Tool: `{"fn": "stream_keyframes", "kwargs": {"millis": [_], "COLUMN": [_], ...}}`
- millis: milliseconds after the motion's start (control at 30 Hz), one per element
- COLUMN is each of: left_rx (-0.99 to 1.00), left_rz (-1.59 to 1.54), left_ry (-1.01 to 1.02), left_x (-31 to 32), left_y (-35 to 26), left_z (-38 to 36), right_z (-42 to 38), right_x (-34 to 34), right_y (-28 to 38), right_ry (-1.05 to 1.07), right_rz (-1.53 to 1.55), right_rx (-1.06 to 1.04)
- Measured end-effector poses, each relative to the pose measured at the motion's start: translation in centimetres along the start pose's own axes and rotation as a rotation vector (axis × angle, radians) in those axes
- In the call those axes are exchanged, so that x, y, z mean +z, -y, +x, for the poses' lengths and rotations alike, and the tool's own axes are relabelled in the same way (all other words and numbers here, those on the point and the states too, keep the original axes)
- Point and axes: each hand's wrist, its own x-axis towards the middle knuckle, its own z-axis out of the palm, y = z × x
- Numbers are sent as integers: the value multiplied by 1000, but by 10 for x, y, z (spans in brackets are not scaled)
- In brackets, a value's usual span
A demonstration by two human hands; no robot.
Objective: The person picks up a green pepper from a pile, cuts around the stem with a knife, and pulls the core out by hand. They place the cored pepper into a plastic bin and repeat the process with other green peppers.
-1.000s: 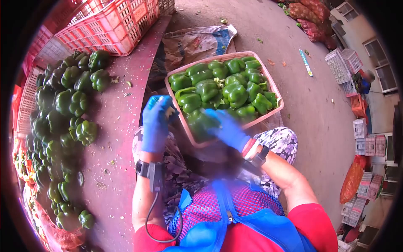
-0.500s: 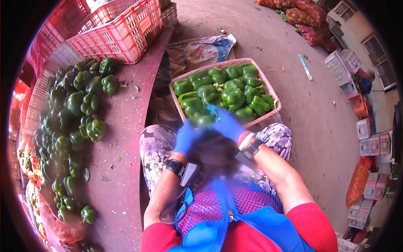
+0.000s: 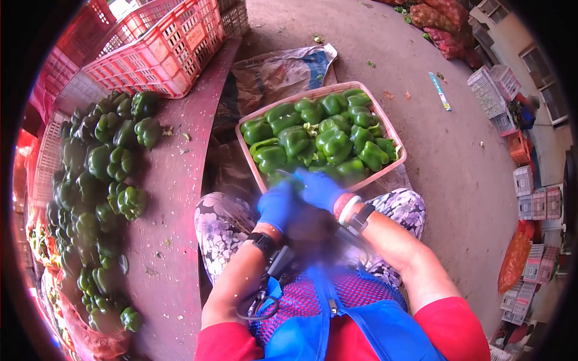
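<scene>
Both of my hands wear blue gloves and meet at the near edge of a pink crate [image 3: 395, 133] full of green bell peppers [image 3: 334, 146]. My left hand [image 3: 277, 206] is closed around a green bell pepper [image 3: 278, 178], partly hidden and blurred. Close beside it, my right hand [image 3: 320, 190] is closed on a small knife [image 3: 291, 175]; only a bit of the thin blade shows between the hands. A smudge in the picture hides the space just below the hands.
To the left, a pile of green bell peppers [image 3: 99, 161] lies on a reddish board [image 3: 171, 240]. A red plastic crate [image 3: 165, 57] stands behind it. Sacking [image 3: 271, 81] lies beyond the pink crate. Stacked crates [image 3: 486, 90] and net sacks [image 3: 445, 18] line the right side.
My right hand has come down and left, nearer my left hand. The knife, raised over the peppers before, is now low between the hands. The view has shifted slightly.
</scene>
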Motion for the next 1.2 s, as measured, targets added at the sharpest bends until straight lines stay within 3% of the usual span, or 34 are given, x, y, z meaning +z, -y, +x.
{"fn": "stream_keyframes", "kwargs": {"millis": [133,233,500,600,700,767,833,967,1100,1167,1200], "left_rx": [-35,-59,69,6,90,187,157,176,179,231,136], "left_rz": [13,-5,-186,-336,-349,-307,-182,-58,-90,-155,-293], "left_ry": [182,212,24,-36,-121,-151,-70,-2,54,-43,-81], "left_x": [-37,-16,-6,-12,-15,-16,-25,-38,-72,-82,-81], "left_y": [-30,-10,25,26,30,31,26,17,12,17,16], "left_z": [12,25,8,-12,-14,-12,-12,-15,-9,-9,-12], "right_z": [9,9,0,-6,-9,-15,-21,-6,-5,7,15], "right_x": [15,28,25,18,26,22,25,64,-15,-46,-54], "right_y": [-23,-30,-13,-10,-10,-2,3,-35,39,72,76], "right_ry": [-3,-9,-74,-13,-232,-184,-149,-203,-45,62,89], "right_rz": [-37,-36,76,134,-31,68,203,505,146,-151,-152], "right_rx": [35,61,109,192,20,42,111,20,-69,-152,-211]}}
